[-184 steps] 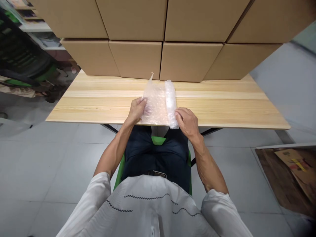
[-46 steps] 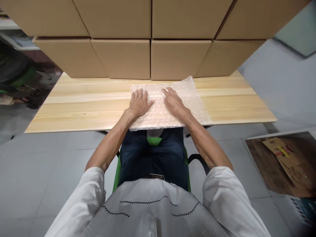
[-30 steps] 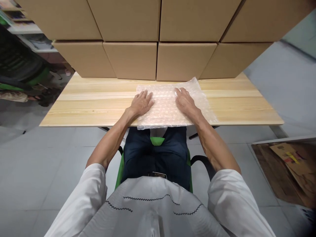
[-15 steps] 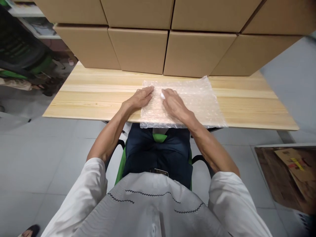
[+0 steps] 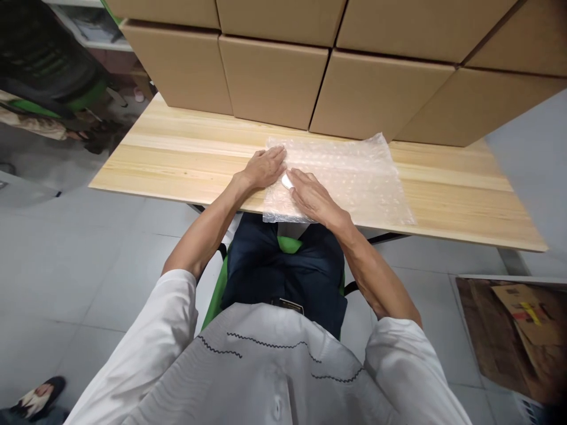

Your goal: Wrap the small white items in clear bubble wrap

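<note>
A sheet of clear bubble wrap [image 5: 354, 177] lies spread on the wooden table, its near edge hanging slightly past the table's front. Flat on the sheet's left side, my left hand [image 5: 266, 167] presses down with its fingers stretched out. My right hand [image 5: 312, 196] is just to the right of it, fingers together, closed on a small white rounded object [image 5: 287, 182] on top of the wrap. Only the object's left end shows; the fingers cover the rest, so its kind is unclear. The two hands' fingertips nearly meet.
Stacked cardboard boxes [image 5: 274, 79] line the back of the wooden table [image 5: 177, 156]. A dark chair [image 5: 48, 65] stands at the far left. Flattened cardboard [image 5: 527, 313] lies low on the right. Another person's foot [image 5: 42, 392] shows at the lower left.
The camera view has turned slightly. My right hand has come closer to my left with the white object, and more of that object now shows. My left hand stays flat on the wrap.
</note>
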`<action>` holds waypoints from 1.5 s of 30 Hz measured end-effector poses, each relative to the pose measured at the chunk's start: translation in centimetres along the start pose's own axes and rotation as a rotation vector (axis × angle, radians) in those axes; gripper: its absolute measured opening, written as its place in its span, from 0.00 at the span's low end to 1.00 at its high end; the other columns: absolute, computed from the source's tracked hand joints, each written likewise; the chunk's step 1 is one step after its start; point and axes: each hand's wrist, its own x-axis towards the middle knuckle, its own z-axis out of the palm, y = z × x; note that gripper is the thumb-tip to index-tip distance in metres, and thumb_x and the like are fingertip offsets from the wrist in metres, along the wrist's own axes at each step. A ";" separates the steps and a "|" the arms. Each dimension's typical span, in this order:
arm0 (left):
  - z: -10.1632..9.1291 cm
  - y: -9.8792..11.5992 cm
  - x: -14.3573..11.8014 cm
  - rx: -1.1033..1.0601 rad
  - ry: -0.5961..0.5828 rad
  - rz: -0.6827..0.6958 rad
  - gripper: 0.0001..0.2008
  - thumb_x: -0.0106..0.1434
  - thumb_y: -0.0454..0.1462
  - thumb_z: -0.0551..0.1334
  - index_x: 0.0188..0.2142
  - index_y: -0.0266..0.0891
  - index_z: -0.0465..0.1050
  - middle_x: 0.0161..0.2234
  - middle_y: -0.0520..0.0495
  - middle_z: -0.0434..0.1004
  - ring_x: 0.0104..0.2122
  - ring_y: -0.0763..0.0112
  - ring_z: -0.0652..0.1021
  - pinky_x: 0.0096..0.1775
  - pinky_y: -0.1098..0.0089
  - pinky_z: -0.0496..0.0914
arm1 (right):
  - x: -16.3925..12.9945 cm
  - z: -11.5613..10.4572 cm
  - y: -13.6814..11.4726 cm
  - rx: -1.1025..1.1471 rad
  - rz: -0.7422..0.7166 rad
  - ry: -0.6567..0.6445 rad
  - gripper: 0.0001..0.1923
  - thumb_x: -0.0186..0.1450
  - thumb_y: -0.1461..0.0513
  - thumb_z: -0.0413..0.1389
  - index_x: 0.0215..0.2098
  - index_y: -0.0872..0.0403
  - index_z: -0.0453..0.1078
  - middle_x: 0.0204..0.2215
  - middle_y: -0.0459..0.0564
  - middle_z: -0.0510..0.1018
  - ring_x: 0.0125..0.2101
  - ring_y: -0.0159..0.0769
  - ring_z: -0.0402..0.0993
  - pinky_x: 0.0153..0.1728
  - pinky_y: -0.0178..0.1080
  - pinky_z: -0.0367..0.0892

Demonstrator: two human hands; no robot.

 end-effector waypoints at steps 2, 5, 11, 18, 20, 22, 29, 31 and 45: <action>-0.1 0.2 0.3 0.004 0.011 -0.023 0.35 0.85 0.44 0.47 0.85 0.31 0.58 0.88 0.31 0.53 0.87 0.48 0.58 0.85 0.46 0.52 | 0.6 -0.2 -0.6 -0.050 0.070 0.015 0.33 0.82 0.59 0.45 0.80 0.63 0.67 0.74 0.72 0.77 0.71 0.66 0.73 0.74 0.67 0.69; -0.4 0.6 0.8 0.022 0.010 -0.075 0.36 0.86 0.43 0.46 0.86 0.28 0.56 0.88 0.29 0.52 0.87 0.48 0.57 0.84 0.45 0.51 | 1.4 -0.5 -2.0 -0.122 0.195 0.037 0.28 0.84 0.57 0.47 0.74 0.60 0.74 0.65 0.71 0.82 0.65 0.66 0.76 0.68 0.64 0.73; -0.8 1.0 2.0 0.041 0.009 -0.148 0.37 0.86 0.43 0.45 0.87 0.26 0.53 0.88 0.29 0.49 0.88 0.47 0.56 0.84 0.46 0.51 | 2.2 -1.2 -3.4 -0.131 0.312 -0.018 0.25 0.86 0.57 0.45 0.69 0.59 0.77 0.64 0.72 0.81 0.60 0.64 0.81 0.62 0.59 0.76; -0.8 1.2 2.6 0.026 0.007 -0.190 0.37 0.86 0.43 0.45 0.87 0.27 0.52 0.89 0.29 0.48 0.88 0.47 0.54 0.85 0.44 0.49 | 3.0 -1.2 -3.7 -0.093 0.358 -0.001 0.23 0.85 0.58 0.46 0.66 0.58 0.76 0.65 0.72 0.80 0.56 0.64 0.82 0.59 0.60 0.77; -1.0 1.1 2.6 0.017 0.005 -0.194 0.36 0.86 0.43 0.46 0.87 0.29 0.54 0.89 0.29 0.49 0.88 0.47 0.54 0.85 0.44 0.49 | 3.1 -1.2 -3.6 -0.076 0.349 0.002 0.22 0.85 0.59 0.46 0.66 0.58 0.76 0.65 0.71 0.80 0.57 0.63 0.82 0.60 0.59 0.76; -1.1 0.6 1.9 -0.002 0.015 -0.180 0.35 0.85 0.43 0.48 0.85 0.29 0.58 0.88 0.29 0.52 0.88 0.48 0.56 0.85 0.45 0.51 | 3.1 -1.2 -3.5 -0.053 0.335 -0.007 0.21 0.84 0.60 0.47 0.65 0.58 0.76 0.65 0.70 0.80 0.58 0.62 0.82 0.61 0.57 0.76; -1.5 -2.6 -6.2 -0.187 0.175 -0.159 0.33 0.77 0.37 0.51 0.78 0.38 0.69 0.74 0.32 0.79 0.73 0.44 0.79 0.76 0.44 0.71 | 2.8 -1.0 -3.2 -0.005 0.320 0.001 0.20 0.84 0.61 0.48 0.67 0.57 0.75 0.65 0.68 0.81 0.61 0.60 0.80 0.62 0.55 0.76; -1.3 -2.6 -8.0 -0.174 0.179 -0.176 0.33 0.77 0.38 0.51 0.77 0.39 0.71 0.74 0.32 0.79 0.74 0.45 0.79 0.77 0.46 0.70 | 2.8 -0.6 -3.0 -0.007 0.319 0.014 0.20 0.84 0.60 0.48 0.66 0.57 0.75 0.64 0.69 0.81 0.61 0.61 0.81 0.62 0.55 0.76; 0.4 2.6 -6.8 -0.315 0.111 -0.161 0.36 0.86 0.51 0.47 0.86 0.40 0.55 0.86 0.35 0.61 0.87 0.53 0.60 0.85 0.42 0.47 | 2.5 1.1 -0.8 0.065 0.242 0.148 0.19 0.82 0.61 0.47 0.61 0.52 0.77 0.60 0.65 0.83 0.62 0.58 0.78 0.65 0.57 0.76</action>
